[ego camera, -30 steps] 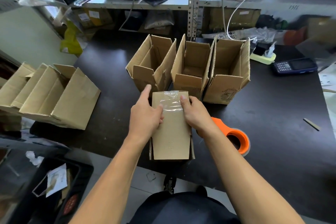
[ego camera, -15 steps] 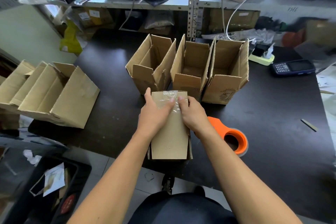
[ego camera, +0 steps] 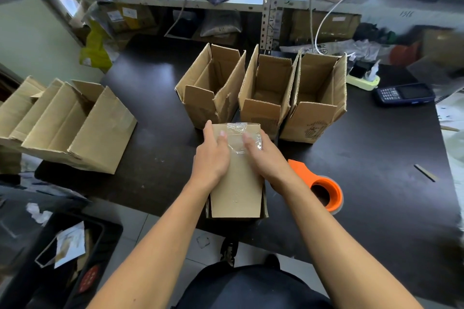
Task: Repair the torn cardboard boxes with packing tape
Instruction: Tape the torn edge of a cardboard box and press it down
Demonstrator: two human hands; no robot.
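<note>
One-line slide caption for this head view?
Both hands, left hand and right hand, press clear tape onto a cardboard box beside an orange dispenser.

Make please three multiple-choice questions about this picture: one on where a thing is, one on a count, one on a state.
1. Where is the orange tape dispenser?
A. on the shelf
B. on the table, beside the right hand
C. inside a box

2. How many open boxes stand upright in the row behind the hands?
A. three
B. one
C. six

3. What are both hands doing?
A. hanging idle
B. holding scissors
C. pressing flat on the taped box

Answers: 1 B, it lies on the dark table by the right wrist. 2 A, three stand side by side. 3 C, the left hand and the right lie on the clear tape.
</note>
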